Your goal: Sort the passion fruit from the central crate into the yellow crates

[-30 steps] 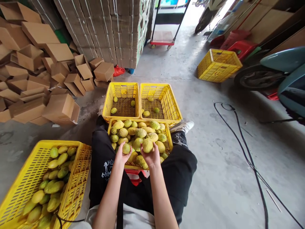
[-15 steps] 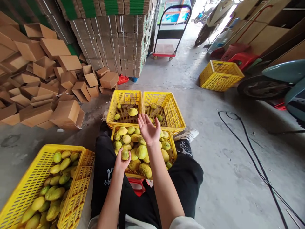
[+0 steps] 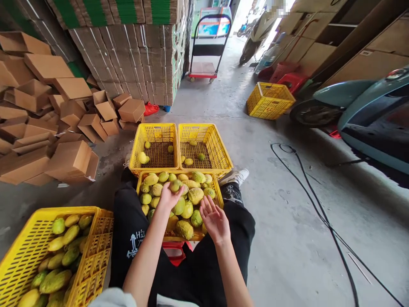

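Observation:
A yellow-green fruit [image 3: 175, 185] rests in my left hand [image 3: 169, 197], its fingers curled round it from below, over the full yellow crate [image 3: 220, 192] between my legs. My right hand [image 3: 216, 219] is palm up with its fingers spread, holding nothing, above that crate's right side. Just beyond stand two more yellow crates. The left one [image 3: 153, 164] has several fruits on its floor, and the right one [image 3: 220, 153] holds several too.
At the lower left is a crate [image 3: 28, 238] of longer fruits. Cardboard boxes [image 3: 68, 160] lie piled at the left. A black cable [image 3: 315, 196] crosses the floor at right. Farther off are a hand cart [image 3: 204, 68], a yellow crate [image 3: 271, 102] and a scooter [image 3: 367, 115].
My left hand has moved forward with a fruit in it. My right hand has come back toward me. A fruit now lies at the left of the far left crate. The view has turned right.

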A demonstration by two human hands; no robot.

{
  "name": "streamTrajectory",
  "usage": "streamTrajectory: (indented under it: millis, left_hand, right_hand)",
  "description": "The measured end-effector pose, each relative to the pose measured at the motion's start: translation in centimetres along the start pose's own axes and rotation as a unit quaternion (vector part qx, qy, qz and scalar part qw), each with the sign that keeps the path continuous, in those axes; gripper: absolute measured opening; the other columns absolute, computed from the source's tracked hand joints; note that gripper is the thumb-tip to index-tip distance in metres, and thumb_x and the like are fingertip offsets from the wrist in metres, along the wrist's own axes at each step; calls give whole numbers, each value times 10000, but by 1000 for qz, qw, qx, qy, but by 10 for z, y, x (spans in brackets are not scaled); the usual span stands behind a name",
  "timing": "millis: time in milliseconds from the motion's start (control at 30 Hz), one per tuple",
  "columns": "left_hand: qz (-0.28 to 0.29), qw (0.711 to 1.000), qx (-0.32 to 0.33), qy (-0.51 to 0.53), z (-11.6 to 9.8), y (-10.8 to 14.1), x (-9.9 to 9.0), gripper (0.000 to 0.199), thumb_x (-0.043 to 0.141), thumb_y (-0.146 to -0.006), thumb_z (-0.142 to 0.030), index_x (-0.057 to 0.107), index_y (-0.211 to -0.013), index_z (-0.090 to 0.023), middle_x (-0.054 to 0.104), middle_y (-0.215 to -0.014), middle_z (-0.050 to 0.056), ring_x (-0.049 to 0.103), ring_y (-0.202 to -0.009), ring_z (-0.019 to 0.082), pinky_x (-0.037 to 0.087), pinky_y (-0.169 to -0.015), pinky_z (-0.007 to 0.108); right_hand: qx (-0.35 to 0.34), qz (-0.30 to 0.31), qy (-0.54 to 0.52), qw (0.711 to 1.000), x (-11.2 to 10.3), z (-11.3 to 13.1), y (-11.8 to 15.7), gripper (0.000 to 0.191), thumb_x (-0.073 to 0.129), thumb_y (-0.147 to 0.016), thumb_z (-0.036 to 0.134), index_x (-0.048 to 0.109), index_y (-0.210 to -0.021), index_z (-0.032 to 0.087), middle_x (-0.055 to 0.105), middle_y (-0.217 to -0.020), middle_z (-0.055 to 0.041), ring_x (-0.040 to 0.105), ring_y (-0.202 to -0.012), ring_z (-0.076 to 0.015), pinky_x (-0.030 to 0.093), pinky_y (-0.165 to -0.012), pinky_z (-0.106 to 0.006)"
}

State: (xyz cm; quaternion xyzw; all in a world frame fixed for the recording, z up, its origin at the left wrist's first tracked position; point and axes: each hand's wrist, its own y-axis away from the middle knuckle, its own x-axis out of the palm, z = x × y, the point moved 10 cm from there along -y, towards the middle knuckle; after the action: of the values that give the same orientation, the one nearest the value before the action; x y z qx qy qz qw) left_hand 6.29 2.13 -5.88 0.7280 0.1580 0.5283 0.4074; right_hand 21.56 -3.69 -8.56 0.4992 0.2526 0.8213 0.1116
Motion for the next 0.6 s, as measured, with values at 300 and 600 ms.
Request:
streamTrajectory:
  millis: [300, 600]
  left_hand:
    - [345, 912, 119, -186, -42, 51, 163, 501, 344, -905, -425, 535, -1239, -105, 557, -1301, 137, 484, -1255, 242, 404, -1030, 413]
    - [355, 793, 232, -438, -89, 80, 139, 562, 300, -888, -548, 445, -1366, -291, 314, -1524, 28, 253, -1405, 254, 122, -1124, 526]
  right_hand:
    - [7, -41, -34, 999, -38, -16, 16, 330, 451, -860, 247, 658, -1116, 242, 653, -1235, -13, 632, -1068, -140, 538, -865, -287]
    - [39, -35, -74, 996, -36, -39, 8, 308, 499, -833, 194, 647, -1101, 228, 713, -1103, -13, 674, -926, -110, 559, -802, -246]
